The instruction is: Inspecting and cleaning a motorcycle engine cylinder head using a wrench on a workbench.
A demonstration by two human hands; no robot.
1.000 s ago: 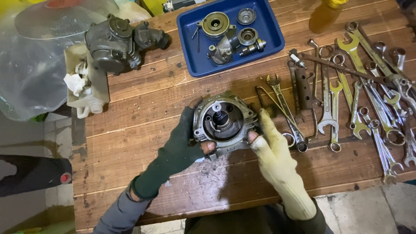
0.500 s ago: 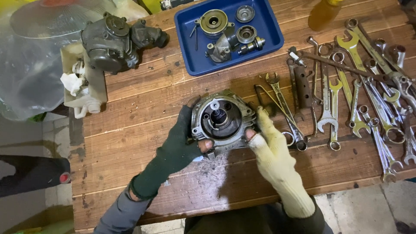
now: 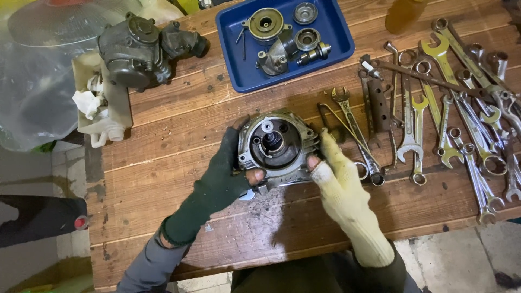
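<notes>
A round grey metal pump housing (image 3: 278, 145), open face up with a shaft in its middle, rests on the wooden workbench (image 3: 179, 135). My left hand (image 3: 221, 182), in a dark green fingerless glove, grips its left side with the thumb on the lower rim. My right hand (image 3: 337, 179), in a pale yellow knit glove, holds its right side, the thumb on the lower right rim. Metal grit lies on the boards just below the housing.
A blue tray (image 3: 336, 32) at the back holds several small metal parts. A dark pump body (image 3: 144, 51) sits on a white plastic container at the back left. Many wrenches (image 3: 450, 114) are spread over the right side. An amber bottle (image 3: 404, 13) stands at the far edge.
Both hands stay on the housing, which has shifted a little between them; the left thumb now sits on the lower rim.
</notes>
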